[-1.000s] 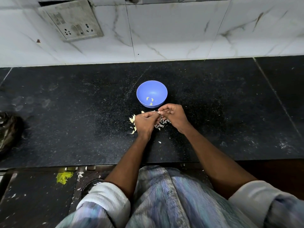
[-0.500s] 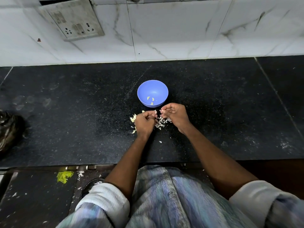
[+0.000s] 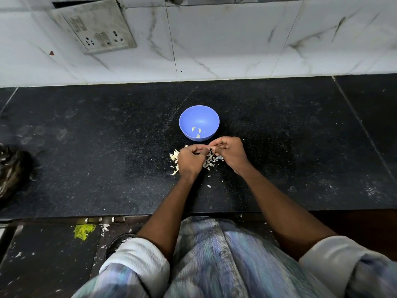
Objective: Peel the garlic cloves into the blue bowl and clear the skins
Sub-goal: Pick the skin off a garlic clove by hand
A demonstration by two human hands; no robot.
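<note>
left hand [image 3: 190, 161] curled, contents hidden | right hand [image 3: 231, 150] pinching skin | blue bowl [image 3: 199, 122] just beyond

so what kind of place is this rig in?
Most likely a home kitchen. A dark speckled stone counter runs along a white marble-look tiled wall with a grimy socket plate. Both hands work over garlic skins beside a blue bowl.

Clove hidden inside left hand [image 3: 190, 160] grip; dark bag [image 3: 11, 171] cut off.
</note>
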